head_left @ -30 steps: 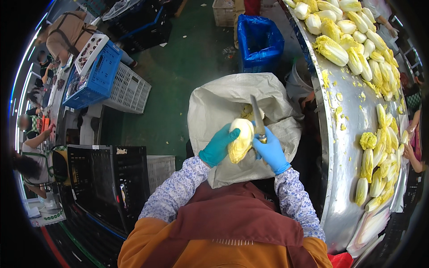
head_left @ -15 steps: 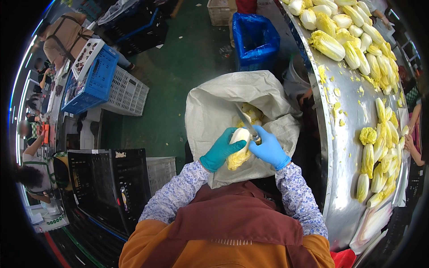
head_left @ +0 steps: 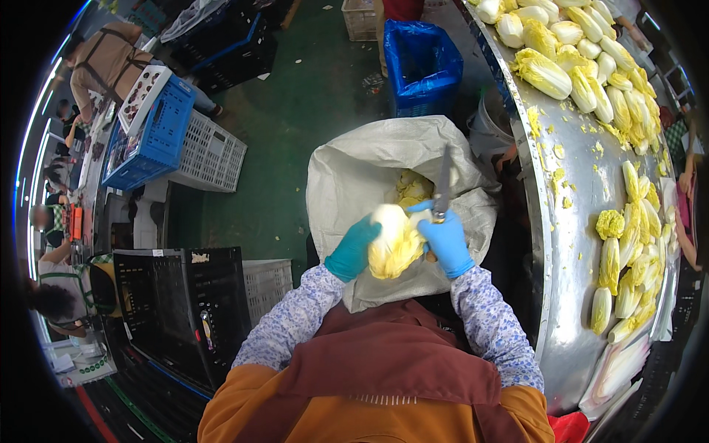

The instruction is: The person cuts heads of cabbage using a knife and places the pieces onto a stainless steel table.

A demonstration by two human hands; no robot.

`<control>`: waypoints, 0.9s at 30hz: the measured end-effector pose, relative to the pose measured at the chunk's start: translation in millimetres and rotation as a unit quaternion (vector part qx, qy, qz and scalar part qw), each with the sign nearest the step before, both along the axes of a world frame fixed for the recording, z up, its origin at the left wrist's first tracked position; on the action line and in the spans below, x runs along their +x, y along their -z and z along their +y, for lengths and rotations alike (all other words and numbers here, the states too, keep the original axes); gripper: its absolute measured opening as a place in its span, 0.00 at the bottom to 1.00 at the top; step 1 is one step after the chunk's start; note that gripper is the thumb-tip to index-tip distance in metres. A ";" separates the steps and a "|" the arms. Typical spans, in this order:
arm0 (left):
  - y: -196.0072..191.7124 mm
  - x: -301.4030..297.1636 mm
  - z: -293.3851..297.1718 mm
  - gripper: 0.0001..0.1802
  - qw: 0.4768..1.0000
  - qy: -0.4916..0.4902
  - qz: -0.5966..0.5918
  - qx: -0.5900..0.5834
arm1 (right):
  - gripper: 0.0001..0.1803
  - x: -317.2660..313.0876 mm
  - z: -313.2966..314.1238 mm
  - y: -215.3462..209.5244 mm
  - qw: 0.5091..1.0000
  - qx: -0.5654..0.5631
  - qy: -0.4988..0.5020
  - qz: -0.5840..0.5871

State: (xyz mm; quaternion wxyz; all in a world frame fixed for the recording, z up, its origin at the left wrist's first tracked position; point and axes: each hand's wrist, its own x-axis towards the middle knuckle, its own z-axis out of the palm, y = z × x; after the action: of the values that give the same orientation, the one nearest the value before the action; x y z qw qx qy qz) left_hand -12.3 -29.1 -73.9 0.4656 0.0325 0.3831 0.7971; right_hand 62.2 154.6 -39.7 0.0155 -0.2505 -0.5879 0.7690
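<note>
A pale yellow napa cabbage (head_left: 391, 244) sits in my left hand (head_left: 350, 255), whose teal-gloved fingers are closed around its left side. My right hand (head_left: 447, 245), in a blue glove, grips a knife (head_left: 443, 181) with the blade pointing up and away from me. Its fingers and thumb also touch the cabbage's right side, where pale leaf shows, slightly smeared by motion. Both hands are over the near part of an open white woven sack (head_left: 336, 173). Yellow leaves (head_left: 412, 184) lie inside the sack, beyond the cabbage.
A metal table (head_left: 550, 295) on my right carries piled napa cabbages (head_left: 543, 74) and leaf scraps. A blue-lined bin (head_left: 422, 96) stands beyond the sack. Black crates (head_left: 181, 295), a blue crate (head_left: 159, 136) and a white crate (head_left: 210, 151) are on the left. Other people work at both sides.
My right hand has drawn slightly toward me, and the knife blade has swung from pointing up-left across the cabbage to nearly straight ahead. The cabbage has turned and moved slightly nearer.
</note>
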 end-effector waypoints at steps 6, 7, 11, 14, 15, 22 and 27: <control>48.8 -8.5 -3.6 0.29 0.973 -0.125 -0.169 0.091 | 0.12 -12.9 17.8 16.6 0.993 0.004 0.110 0.040; 47.6 -14.1 -6.7 0.29 0.967 -0.118 -0.186 0.127 | 0.13 -15.1 22.5 29.1 0.990 0.045 0.126 0.052; 41.8 -24.2 0.7 0.29 0.968 -0.105 -0.179 0.144 | 0.15 -15.1 29.6 54.3 0.963 0.257 0.085 0.004; 41.5 -21.8 6.6 0.26 0.979 -0.160 -0.126 0.013 | 0.17 -14.0 17.4 39.9 0.942 0.331 0.039 -0.049; 40.4 -26.2 10.1 0.26 0.973 -0.177 -0.149 0.009 | 0.17 -12.3 18.4 43.3 0.937 0.343 0.042 -0.057; 15.0 -44.1 4.1 0.23 0.980 -0.148 -0.127 0.032 | 0.28 1.6 38.8 92.1 0.897 0.429 0.017 -0.108; 6.7 -33.1 15.5 0.25 0.998 -0.035 0.013 -0.053 | 0.43 -2.8 15.2 42.0 0.980 0.179 -0.075 -0.040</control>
State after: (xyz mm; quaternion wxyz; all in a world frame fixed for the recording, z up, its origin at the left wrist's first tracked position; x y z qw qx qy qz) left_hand -45.4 -13.6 -80.5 0.4335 0.0052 0.4317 0.7910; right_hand 59.4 169.8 -81.6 -0.0210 -0.2294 -0.7334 0.6396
